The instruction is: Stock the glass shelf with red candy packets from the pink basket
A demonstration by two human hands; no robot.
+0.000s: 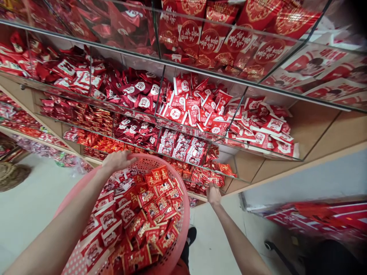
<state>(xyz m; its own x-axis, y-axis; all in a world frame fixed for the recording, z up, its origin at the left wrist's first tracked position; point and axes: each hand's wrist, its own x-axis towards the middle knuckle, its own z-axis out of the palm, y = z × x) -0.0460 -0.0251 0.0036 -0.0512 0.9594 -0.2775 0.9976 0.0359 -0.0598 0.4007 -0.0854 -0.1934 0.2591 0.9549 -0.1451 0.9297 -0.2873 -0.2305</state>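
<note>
A pink perforated plastic basket [187,214] is tilted in front of me, heaped with small red packets [151,208], some with gold print and others with white labels. My left hand [116,161] is closed over its far rim. To the right of the basket, my right hand [213,194] reaches to the front of a low shelf bin, right against small red packets [218,178]. Its fingers look curled, but their tips are hidden, and I cannot make out what they hold.
Clear-walled shelf bins rise before me, holding white-labelled red packets [177,114], dark red packets [140,91] and large red bags [210,40]. A woven basket [13,175] stands on the floor at left. Flat red and white packs [318,217] lie at lower right.
</note>
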